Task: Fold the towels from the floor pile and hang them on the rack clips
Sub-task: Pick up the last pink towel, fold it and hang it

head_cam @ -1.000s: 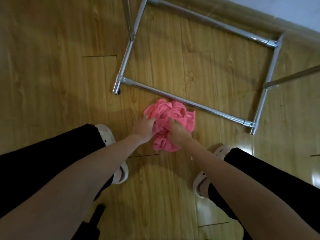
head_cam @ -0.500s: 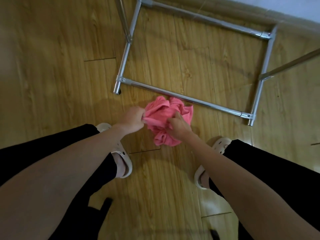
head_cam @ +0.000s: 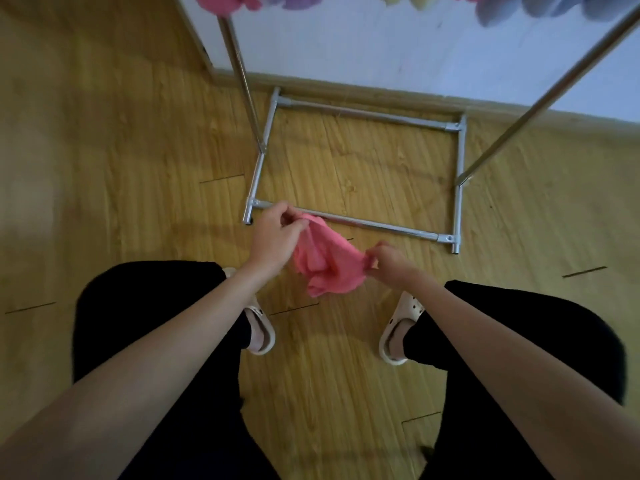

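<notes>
Legs: we saw black trousers [head_cam: 156,341] at the near edge, and pale perforated slippers [head_cam: 261,332] planted on the wooden floor [head_cam: 104,168]
Left hand: our left hand [head_cam: 273,237] had its grip closed on the upper left corner of the pink towel [head_cam: 323,261], fingers curled over the cloth
Right hand: our right hand [head_cam: 389,259] had a narrow pinching grip shut on the towel's right corner
Pink towel: it hung bunched and sagging between the two hands, above the floor between the slippers and just in front of the rack's near bar; we could not tell whether its lowest fold touched the boards
Rack base: the metal rack [head_cam: 363,225] stood beyond the hands as a rectangular frame of silver tubes on the floor, with two uprights rising out of frame
Wall: a pale wall [head_cam: 381,57] stood behind the rack, above a wooden skirting
Hung towels: coloured towels [head_cam: 225,1], pink, purple, pale green and blue, showed blurred along the top edge
</notes>
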Available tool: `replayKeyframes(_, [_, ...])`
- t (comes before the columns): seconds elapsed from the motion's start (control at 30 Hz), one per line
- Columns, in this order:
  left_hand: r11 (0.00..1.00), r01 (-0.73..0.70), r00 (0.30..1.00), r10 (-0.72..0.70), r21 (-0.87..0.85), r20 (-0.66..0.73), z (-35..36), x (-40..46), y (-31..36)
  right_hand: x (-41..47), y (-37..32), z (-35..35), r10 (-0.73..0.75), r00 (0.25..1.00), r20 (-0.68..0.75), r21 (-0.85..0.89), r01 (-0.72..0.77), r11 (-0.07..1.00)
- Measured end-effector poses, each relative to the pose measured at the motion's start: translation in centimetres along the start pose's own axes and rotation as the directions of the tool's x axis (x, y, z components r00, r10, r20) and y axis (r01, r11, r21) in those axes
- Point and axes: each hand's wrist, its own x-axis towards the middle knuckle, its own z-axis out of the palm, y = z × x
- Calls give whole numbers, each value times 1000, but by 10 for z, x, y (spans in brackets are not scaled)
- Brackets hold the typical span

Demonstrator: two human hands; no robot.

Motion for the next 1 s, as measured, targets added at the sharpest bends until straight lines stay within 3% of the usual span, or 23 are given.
replayKeyframes(0.2, [941,-63,961,-33,-333,-274,-43,-29,65,-62,-9,-37,31,990,-136,56,-23,998])
replayKeyframes(0.3, [927,-127,920,-23,-353,-391,-56,-45,91,-92,-14,-42,45,986,-162,58,-36,998])
replayKeyframes(0.4, [947,-130,911,-2,-293,-412,-65,-58,108,-120,-30,-48,36,979,-202,74,-21,997])
replayKeyframes(0.63, [971,-229,932,237,62,-272,-93,-72,145,-198,-100,-117,-151,869,-472,225,284,932])
replayKeyframes(0.8, [947,-322,928,315,-1,-200,-106,-79,179,-244,-153,-171,-193,706,-682,262,481,837])
replayKeyframes(1.0, [894,-434,899,438,-109,17,-108,-105,215,-277,-204,-214,-52,609,-791,376,552,745])
